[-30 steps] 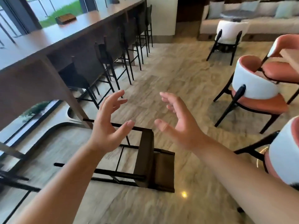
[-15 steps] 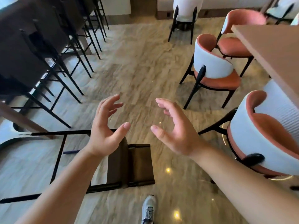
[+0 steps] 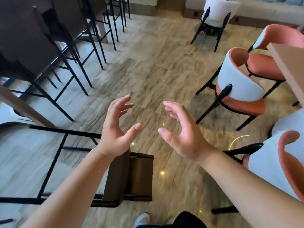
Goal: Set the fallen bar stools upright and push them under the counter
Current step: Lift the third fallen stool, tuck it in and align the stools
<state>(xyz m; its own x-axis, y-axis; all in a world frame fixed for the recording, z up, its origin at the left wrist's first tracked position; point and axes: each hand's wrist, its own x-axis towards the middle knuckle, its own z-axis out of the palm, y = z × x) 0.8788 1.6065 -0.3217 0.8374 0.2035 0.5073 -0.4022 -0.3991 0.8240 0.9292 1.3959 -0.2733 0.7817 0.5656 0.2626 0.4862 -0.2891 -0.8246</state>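
Two bare hands fill the middle of my head view, palms turned toward each other, holding nothing. My left hand (image 3: pixel 115 127) has its fingers spread and loosely bent, thumb pointing right; my right hand (image 3: pixel 182 129) mirrors it, fingers apart and relaxed, thumb pointing left. Neither touches anything.

Below and between the wrists lies the fallen bar stool (image 3: pixel 130 176) on its side on the floor (image 3: pixel 148 71), its brown seat toward the right and its black legs running off to the left. My left forearm crosses over part of its frame. Beyond the stool's legs, to the upper left, stands the counter (image 3: pixel 19 30) with several upright bar stools (image 3: pixel 70 51) tucked along it. To the right of the fallen stool I see orange-and-white armchairs (image 3: pixel 238 88) near a table edge (image 3: pixel 291 63). Just below the stool's seat, a pale shoe (image 3: pixel 142 219) shows at the frame's bottom.
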